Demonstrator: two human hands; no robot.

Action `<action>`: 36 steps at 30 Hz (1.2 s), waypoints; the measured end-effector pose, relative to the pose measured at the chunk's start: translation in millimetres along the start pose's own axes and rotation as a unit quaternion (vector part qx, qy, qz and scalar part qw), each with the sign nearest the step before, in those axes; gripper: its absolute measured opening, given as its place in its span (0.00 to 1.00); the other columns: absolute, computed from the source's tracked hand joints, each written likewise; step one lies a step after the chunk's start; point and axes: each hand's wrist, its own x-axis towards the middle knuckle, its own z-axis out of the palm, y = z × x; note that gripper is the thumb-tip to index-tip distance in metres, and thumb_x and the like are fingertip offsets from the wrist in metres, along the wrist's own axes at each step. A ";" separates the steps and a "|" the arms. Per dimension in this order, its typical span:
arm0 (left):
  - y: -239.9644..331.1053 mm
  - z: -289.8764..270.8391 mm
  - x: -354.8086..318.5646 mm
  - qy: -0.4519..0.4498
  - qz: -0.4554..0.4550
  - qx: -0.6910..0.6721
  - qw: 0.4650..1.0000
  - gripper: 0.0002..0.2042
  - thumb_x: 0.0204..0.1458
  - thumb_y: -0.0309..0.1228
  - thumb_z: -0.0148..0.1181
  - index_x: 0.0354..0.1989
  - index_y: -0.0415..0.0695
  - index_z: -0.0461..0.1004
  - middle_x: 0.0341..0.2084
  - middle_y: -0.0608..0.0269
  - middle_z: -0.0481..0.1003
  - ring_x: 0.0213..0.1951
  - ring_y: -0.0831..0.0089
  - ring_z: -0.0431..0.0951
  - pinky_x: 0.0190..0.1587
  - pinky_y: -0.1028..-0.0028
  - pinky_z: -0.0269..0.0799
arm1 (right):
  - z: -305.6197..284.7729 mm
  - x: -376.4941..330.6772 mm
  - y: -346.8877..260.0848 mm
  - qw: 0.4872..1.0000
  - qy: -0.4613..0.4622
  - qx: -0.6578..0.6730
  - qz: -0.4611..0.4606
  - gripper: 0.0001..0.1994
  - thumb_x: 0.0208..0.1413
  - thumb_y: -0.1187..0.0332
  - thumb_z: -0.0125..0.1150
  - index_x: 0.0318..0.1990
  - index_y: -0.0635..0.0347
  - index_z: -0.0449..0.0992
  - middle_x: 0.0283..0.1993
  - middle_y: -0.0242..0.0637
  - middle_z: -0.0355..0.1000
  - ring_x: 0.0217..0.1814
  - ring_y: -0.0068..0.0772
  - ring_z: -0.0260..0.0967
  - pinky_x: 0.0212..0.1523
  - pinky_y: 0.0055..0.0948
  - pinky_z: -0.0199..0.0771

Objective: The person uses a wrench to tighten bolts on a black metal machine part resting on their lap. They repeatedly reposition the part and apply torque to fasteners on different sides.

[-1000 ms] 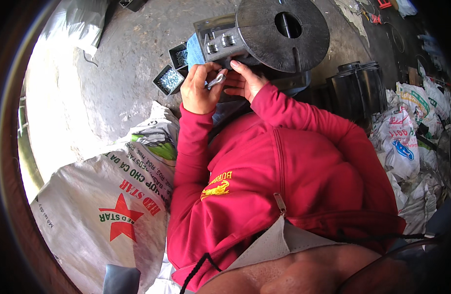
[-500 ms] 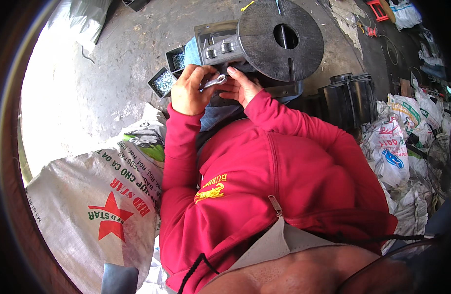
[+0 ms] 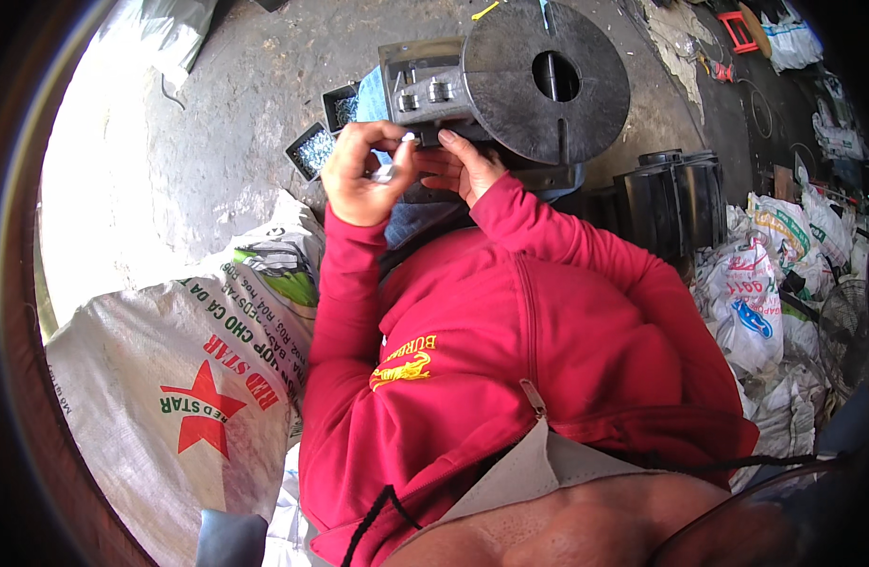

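My left hand (image 3: 363, 180) is closed around a small silver wrench (image 3: 384, 174), mostly hidden by the fingers. A bright metal tip shows by its thumb and forefinger. Close beside it, my right hand (image 3: 464, 168) has its thumb and fingers apart, at the near edge of a black assembly; any small piece between them is hidden. The assembly has a large round disc (image 3: 510, 94) with a central hole and slots, joined to a rectangular bracket (image 3: 420, 61) with metal bolts. It rests across my lap over blue cloth.
Two black bins (image 3: 313, 151) of small shiny fasteners stand left of the assembly. Black curved parts (image 3: 685, 194) are stacked on the right. A large white woven sack (image 3: 122, 378) lies at my left, and more sacks (image 3: 751, 302) pile up at the right. A red stool (image 3: 737, 33) stands far right.
My left hand has drawn slightly left, away from my right hand, and turned the wrench so its ring end no longer shows clearly. My right hand stays at the assembly's edge.
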 end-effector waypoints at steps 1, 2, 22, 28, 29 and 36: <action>-6.4 -2.1 -0.7 0.017 -0.040 -0.091 0.995 0.08 0.44 0.17 0.61 0.33 0.38 0.71 0.27 0.64 0.73 0.26 0.81 0.74 0.25 0.82 0.67 | 2.0 -0.1 -2.3 1.000 -0.009 -0.008 0.003 0.20 0.55 0.53 0.57 0.46 0.61 0.71 0.43 0.42 0.74 0.47 0.36 0.73 0.42 0.31 0.75; -8.4 -7.1 -6.5 0.028 -0.129 -0.277 0.952 0.07 0.47 0.15 0.57 0.34 0.37 0.70 0.28 0.63 0.73 0.29 0.79 0.76 0.26 0.82 0.68 | 2.8 -1.0 -4.4 1.000 -0.003 -0.010 0.005 0.21 0.55 0.53 0.56 0.47 0.62 0.70 0.44 0.44 0.74 0.48 0.37 0.73 0.43 0.31 0.74; -47.4 -5.2 -36.9 0.027 -0.324 -0.502 0.801 0.04 0.55 0.26 0.53 0.37 0.42 0.69 0.29 0.51 0.73 0.13 0.83 0.62 0.12 0.86 0.50 | -1.1 4.9 -1.7 0.999 0.006 -0.042 0.026 0.28 0.58 0.49 0.48 0.51 0.71 0.66 0.51 0.52 0.70 0.53 0.43 0.70 0.46 0.34 0.73; -39.2 -17.0 -28.9 0.030 -0.235 -0.396 0.887 0.05 0.53 0.21 0.54 0.38 0.39 0.70 0.34 0.53 0.72 0.31 0.71 0.73 0.25 0.83 0.66 | 1.9 3.1 -0.4 0.998 0.003 -0.059 0.014 0.28 0.59 0.49 0.47 0.52 0.70 0.67 0.50 0.51 0.70 0.53 0.43 0.70 0.46 0.34 0.73; -40.0 -15.6 -27.2 0.037 -0.210 -0.384 0.898 0.06 0.52 0.20 0.55 0.38 0.38 0.70 0.33 0.55 0.73 0.30 0.73 0.74 0.25 0.83 0.66 | 0.3 4.0 0.5 0.998 0.001 -0.058 0.016 0.28 0.59 0.49 0.47 0.52 0.70 0.67 0.50 0.51 0.70 0.53 0.43 0.70 0.46 0.34 0.73; -27.5 1.7 -12.4 0.060 -0.036 -0.216 0.974 0.08 0.45 0.14 0.59 0.34 0.36 0.71 0.30 0.60 0.74 0.31 0.76 0.75 0.32 0.81 0.70 | 2.3 2.0 0.6 0.999 -0.005 -0.040 0.002 0.25 0.59 0.51 0.49 0.51 0.68 0.68 0.49 0.49 0.71 0.51 0.41 0.71 0.45 0.34 0.74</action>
